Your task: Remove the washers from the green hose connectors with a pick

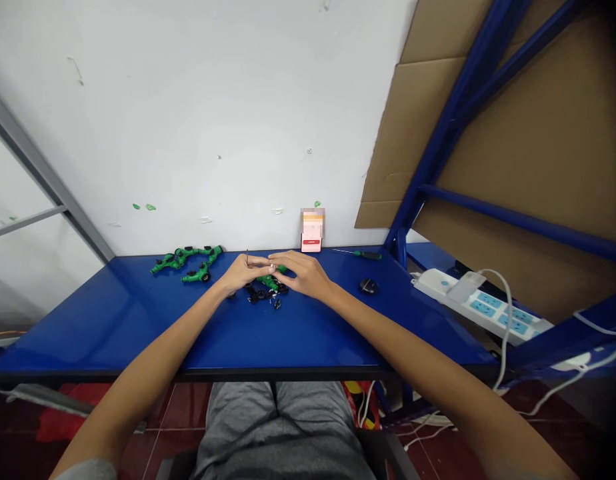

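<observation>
My left hand [244, 272] and my right hand [302, 273] meet over the middle of the blue table [138, 320], fingers curled together around a small green toy part [281, 269]. A thin dark rod [247, 256] sticks up from my left hand. Loose black wheels and small parts [265, 295] lie on the table just below both hands. Several green toy vehicles [188, 261] lie in a group to the left, out of reach of the fingers.
A green-handled screwdriver [361, 254] and a black round piece [369, 286] lie to the right. A small card [312, 231] leans on the white wall. A white power strip [481, 303] with cables sits beside the blue shelf frame [438, 133] and cardboard.
</observation>
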### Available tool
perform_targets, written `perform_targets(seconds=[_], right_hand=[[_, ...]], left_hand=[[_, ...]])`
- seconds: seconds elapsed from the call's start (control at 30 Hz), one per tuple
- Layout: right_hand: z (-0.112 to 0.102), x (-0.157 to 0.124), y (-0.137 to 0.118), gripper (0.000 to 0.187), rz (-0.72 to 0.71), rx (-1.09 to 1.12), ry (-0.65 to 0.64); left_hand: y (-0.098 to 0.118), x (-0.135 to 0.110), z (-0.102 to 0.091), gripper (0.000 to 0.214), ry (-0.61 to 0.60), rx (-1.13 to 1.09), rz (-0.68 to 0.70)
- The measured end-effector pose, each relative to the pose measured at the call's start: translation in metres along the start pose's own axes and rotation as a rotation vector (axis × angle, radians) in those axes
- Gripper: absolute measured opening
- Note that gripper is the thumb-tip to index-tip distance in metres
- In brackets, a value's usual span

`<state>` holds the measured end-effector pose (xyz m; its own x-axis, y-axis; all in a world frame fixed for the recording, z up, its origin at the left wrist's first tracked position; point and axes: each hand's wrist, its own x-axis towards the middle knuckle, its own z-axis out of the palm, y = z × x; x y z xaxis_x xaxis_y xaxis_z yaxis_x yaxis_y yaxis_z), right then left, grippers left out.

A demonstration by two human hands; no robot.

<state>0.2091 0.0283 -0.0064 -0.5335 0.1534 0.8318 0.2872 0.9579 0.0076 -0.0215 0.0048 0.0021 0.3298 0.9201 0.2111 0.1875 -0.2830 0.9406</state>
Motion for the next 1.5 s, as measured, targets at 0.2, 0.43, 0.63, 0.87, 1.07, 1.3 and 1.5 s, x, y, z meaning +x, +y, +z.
perform_targets(seconds=[0.2, 0.43, 0.63, 0.87, 1.07, 1.3, 1.5], right_hand=[[0.003, -0.001, -0.001, 0.024, -0.011, 0.025, 0.014], [0.003, -0.001, -0.004, 0.021, -0.069, -0.013, 0.06], [0.002, -0.001, -0.002, 0.025, -0.012, -0.028, 0.028], [-0.002, 0.002, 0.0, 0.026, -0.01, -0.038, 0.022], [0.003, -0.001, 0.0, 0.023, -0.016, -0.039, 0.018], [0.006, -0.004, -0.001, 0.019, -0.046, -0.092, 0.035], [0.008, -0.004, -0.003, 0.02, -0.021, -0.052, 0.011]], left_hand=[[0.0, 0.0, 0.001, 0.053, 0.011, 0.016, -0.022], [0.008, -0.003, 0.006, 0.045, -0.007, 0.003, 0.034], [0.014, -0.003, 0.007, 0.046, -0.003, 0.008, 0.026], [0.01, 0.0, -0.002, 0.044, 0.034, 0.1, 0.086], [0.003, 0.001, -0.001, 0.047, 0.018, 0.11, 0.083], [-0.004, 0.002, 0.003, 0.049, -0.005, 0.089, 0.054], [-0.006, 0.003, 0.001, 0.043, -0.024, 0.09, 0.077]])
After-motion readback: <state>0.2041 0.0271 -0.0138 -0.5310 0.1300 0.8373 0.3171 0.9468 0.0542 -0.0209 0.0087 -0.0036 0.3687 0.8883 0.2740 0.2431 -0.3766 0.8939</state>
